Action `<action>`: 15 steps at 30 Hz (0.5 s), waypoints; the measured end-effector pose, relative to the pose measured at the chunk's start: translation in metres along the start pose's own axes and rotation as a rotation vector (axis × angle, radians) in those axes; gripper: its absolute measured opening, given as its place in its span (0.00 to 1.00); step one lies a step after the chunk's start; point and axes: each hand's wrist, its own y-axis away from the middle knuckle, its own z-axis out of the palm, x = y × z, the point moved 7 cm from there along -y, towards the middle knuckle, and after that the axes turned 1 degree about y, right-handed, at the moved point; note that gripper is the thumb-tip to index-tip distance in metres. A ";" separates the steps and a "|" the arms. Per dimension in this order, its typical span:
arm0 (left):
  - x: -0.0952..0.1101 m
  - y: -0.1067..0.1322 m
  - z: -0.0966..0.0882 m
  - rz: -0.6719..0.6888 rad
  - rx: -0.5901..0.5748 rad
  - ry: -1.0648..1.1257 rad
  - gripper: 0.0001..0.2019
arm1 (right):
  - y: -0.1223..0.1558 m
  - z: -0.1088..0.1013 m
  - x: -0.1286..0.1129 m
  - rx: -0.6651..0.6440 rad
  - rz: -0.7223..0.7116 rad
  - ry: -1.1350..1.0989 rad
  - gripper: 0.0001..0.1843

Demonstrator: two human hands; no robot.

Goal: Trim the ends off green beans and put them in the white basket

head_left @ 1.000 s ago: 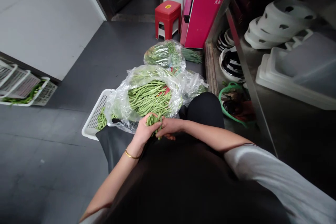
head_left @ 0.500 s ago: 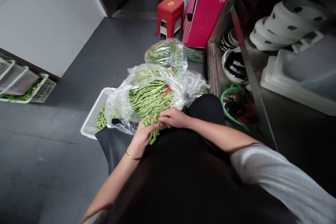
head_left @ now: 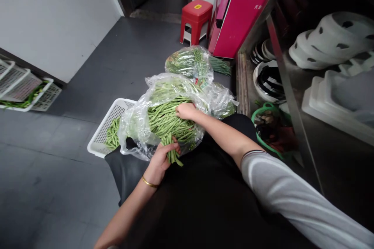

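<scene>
My left hand [head_left: 161,155] is closed round a short bunch of green beans [head_left: 173,155], whose ends stick out above and below the fingers. My right hand [head_left: 186,111] reaches into the open clear plastic bag [head_left: 133,124], with its fingers curled down on the long green beans [head_left: 166,118] that lie in it. My own wrist and fingers hide part of these beans. Beside the bag on the left stands a white perforated basket [head_left: 101,136] with a pile of cut bean pieces [head_left: 113,133].
Behind lie another bag of greens [head_left: 182,62] and a red stool [head_left: 195,13]. On the right, a metal shelf holds white plastic containers [head_left: 339,39], and a green basket [head_left: 257,118] sits low beside it. Stacked white baskets [head_left: 46,97] stand at far left.
My right hand has left the bunch at my left hand and moved forward into the bag onto the long beans. My left hand still grips its bunch, now slightly lower.
</scene>
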 end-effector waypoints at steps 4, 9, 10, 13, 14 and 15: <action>0.002 -0.004 -0.008 0.010 0.101 0.008 0.11 | -0.009 0.006 -0.012 -0.006 -0.060 -0.091 0.19; 0.005 -0.011 -0.022 0.029 0.249 0.084 0.11 | 0.037 0.014 -0.009 -0.029 -0.081 -0.184 0.18; 0.005 -0.013 -0.022 0.039 0.262 0.098 0.12 | 0.052 0.021 -0.009 -0.049 -0.083 -0.207 0.16; 0.002 -0.016 -0.013 0.058 0.221 0.096 0.15 | 0.096 0.056 -0.016 -0.159 -0.089 -0.413 0.09; 0.002 -0.016 -0.010 0.071 0.208 0.080 0.15 | 0.108 0.067 -0.018 -0.168 -0.088 -0.510 0.08; 0.002 -0.015 -0.008 0.091 0.207 0.061 0.15 | 0.116 0.074 -0.018 -0.140 -0.079 -0.568 0.07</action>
